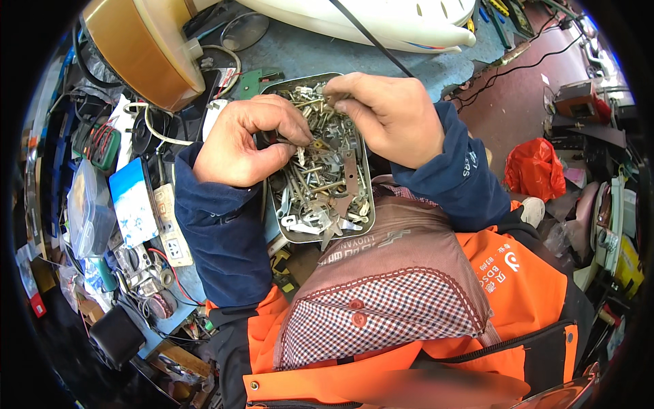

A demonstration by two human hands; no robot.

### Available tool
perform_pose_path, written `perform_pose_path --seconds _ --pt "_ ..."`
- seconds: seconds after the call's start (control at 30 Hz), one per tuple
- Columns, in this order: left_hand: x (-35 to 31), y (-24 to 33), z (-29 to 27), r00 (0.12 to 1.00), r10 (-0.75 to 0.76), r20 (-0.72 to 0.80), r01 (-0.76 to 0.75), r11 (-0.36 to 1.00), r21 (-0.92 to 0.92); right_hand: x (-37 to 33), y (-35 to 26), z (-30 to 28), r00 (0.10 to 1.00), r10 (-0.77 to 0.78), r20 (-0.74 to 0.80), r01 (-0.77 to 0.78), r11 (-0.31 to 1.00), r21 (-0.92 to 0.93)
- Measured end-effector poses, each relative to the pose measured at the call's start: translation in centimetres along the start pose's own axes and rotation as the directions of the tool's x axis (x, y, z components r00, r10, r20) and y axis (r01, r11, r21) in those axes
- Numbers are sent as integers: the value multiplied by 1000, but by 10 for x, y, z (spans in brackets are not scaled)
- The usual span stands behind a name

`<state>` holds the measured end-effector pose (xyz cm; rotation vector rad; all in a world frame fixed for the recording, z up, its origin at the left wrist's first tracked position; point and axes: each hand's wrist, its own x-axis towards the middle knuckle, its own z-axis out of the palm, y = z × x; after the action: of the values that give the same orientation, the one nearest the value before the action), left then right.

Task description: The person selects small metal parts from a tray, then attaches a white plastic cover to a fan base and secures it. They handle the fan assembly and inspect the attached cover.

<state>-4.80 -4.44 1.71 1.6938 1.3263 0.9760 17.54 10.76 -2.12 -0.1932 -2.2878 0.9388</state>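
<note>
A metal tin point(372, 217) with rounded corners lies in front of me, filled with loose screws point(310, 178), small brackets and other metal bits. My left hand point(251, 140) reaches over its left side, fingers curled and thumb drawn in among the pieces. My right hand point(392, 117) is over the far right part of the tin, thumb and forefinger brought together in a pinch. Whatever lies between the fingertips of either hand is too small or hidden to name. A flat brown metal strip point(351, 174) with holes rests on top of the pile.
Behind the tin, a white plastic housing point(381, 24) and a tan round appliance part point(146, 51) stand on the blue worktop point(293, 51). Cables, a clear plastic box point(88, 210) and a white power strip point(173, 225) crowd the left. A red plastic bag point(535, 169) sits at right.
</note>
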Motion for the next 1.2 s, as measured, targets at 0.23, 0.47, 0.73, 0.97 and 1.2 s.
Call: perform_pose_path --seconds 0.23,0.47,0.73,0.97,1.2 --pt "1 -7 8 953 -94 -288 82 995 -55 -1 -16 -35 979 202 -7 -188 924 332" --pt "25 10 27 961 160 -228 -106 967 232 -6 1 -32 987 -117 111 111 992 55" --pt "30 12 35 983 121 -136 -60 921 384 -7 16 -24 985 43 -167 -12 983 182" --pt "26 20 35 993 65 95 -109 801 589 -4 2 -35 977 -3 213 -52 967 250" --pt "24 7 31 999 54 5 -52 914 402 -6 8 -14 993 -90 -82 90 996 -4"
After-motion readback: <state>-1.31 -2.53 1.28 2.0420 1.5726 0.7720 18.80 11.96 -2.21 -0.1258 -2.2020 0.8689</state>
